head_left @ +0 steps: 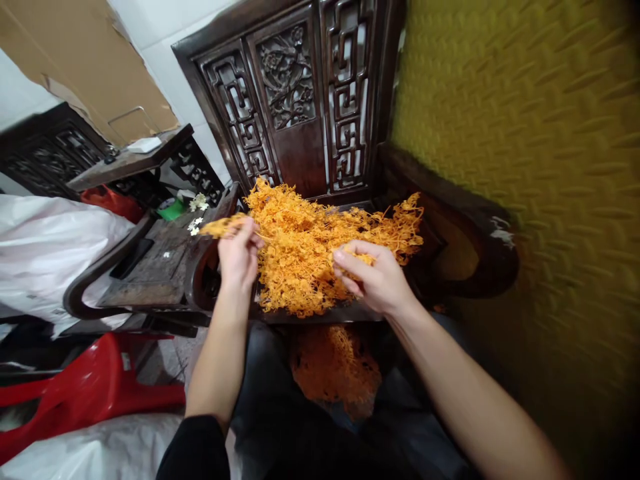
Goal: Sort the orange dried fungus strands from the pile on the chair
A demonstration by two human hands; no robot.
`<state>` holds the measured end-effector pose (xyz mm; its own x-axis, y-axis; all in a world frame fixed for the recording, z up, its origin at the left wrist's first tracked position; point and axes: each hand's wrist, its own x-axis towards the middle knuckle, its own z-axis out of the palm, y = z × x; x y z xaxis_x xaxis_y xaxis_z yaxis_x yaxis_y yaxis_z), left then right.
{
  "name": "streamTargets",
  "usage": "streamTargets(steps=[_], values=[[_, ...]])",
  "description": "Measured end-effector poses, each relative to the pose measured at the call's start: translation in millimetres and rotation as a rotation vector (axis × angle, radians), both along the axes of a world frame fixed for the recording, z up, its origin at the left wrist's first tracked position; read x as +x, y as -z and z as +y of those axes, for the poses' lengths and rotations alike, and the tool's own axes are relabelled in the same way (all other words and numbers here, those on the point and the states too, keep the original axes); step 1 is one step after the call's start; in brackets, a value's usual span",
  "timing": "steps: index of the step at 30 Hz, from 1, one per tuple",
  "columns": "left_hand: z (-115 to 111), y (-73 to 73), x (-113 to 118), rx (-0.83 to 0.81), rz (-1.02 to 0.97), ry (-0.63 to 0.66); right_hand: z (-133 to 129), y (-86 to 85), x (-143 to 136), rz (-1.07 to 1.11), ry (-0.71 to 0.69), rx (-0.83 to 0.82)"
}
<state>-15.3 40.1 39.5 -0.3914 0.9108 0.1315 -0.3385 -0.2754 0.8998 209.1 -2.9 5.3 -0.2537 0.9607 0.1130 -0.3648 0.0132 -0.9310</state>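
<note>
A large heap of orange lacy pieces [300,247] covers the seat of a dark carved wooden chair [300,160]. At the heap's left edge my left hand [240,250] is closed on an orange piece [217,228] that sticks out to the left. My right hand [367,273] is over the right front part of the heap, its thumb and fingers pinched round some orange material [361,256]. Below the seat edge, between my legs, more orange material [335,367] shows in what looks like a bag.
Left of the chair is a dark wooden side table [150,267] with a green tape roll [171,209] and small white pieces [197,203]. A red plastic stool [95,380] and white bags [50,247] lie further left. A yellow textured surface [525,167] rises on the right.
</note>
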Motion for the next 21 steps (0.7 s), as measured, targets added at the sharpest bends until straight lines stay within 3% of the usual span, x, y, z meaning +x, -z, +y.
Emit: streamTargets(steps=[3,6,11,15,17,21], values=[[-19,5.7,19,-0.156,0.245,0.484,6,-3.9,8,-0.044,0.068,-0.022],[-38,8.7,40,-0.132,0.381,0.671,8,-6.6,11,-0.12,0.021,-0.015],[-45,6.7,45,-0.125,0.464,0.629,5,-6.1,17,-0.24,-0.134,0.002],[-45,2.8,40,-0.042,0.801,0.538,4,-7.2,24,-0.195,-0.177,0.042],[-46,1.1,39,0.028,0.959,0.553,3,-9.1,27,-0.217,-0.22,0.08],[-49,0.7,39,0.099,1.041,0.592,4,-11.3,24,-0.402,-0.189,0.186]])
